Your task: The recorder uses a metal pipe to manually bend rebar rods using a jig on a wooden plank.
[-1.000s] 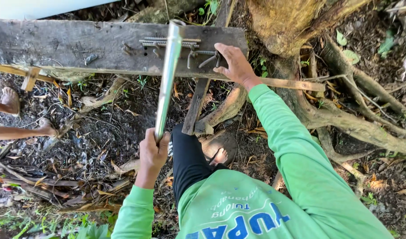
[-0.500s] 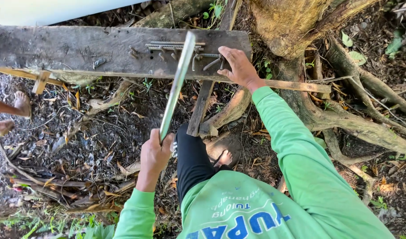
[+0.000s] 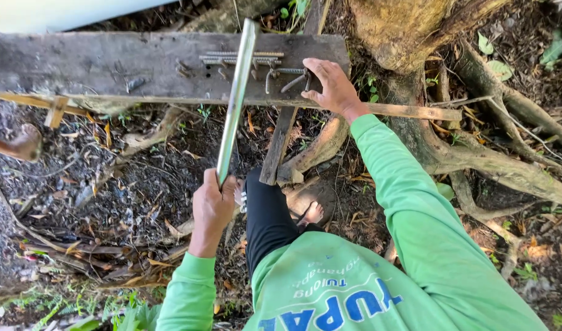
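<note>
Now, what we see from above:

Left hand: our left hand (image 3: 212, 205) is wrapped in a closed fist around the near end of a long metal pipe (image 3: 235, 101), fingers fully curled on it.

Pipe: it runs from our fist away toward the far side, leaning slightly right, and its far end crosses over the grey wooden plank (image 3: 109, 64).

Right hand: our right hand (image 3: 330, 86) lies on the right end of the plank, fingers spread and loosely bent; the fingertips rest on a bent piece of steel rod (image 3: 293, 76). We cannot tell whether they actually pinch it.

Rods: more ribbed steel rods (image 3: 241, 57) lie along the plank just left of that hand, near where the pipe crosses.

Plank: it spans left to right across the far part of the scene, resting on a wooden post (image 3: 279, 144).

Tree: a trunk (image 3: 397, 30) stands at the far right, its roots (image 3: 495, 165) spreading along the right.

Ground: dark soil (image 3: 91, 202) with dry leaves and sticks on the left.

Foot: a bare foot (image 3: 313, 213) shows near the post's base.
</note>
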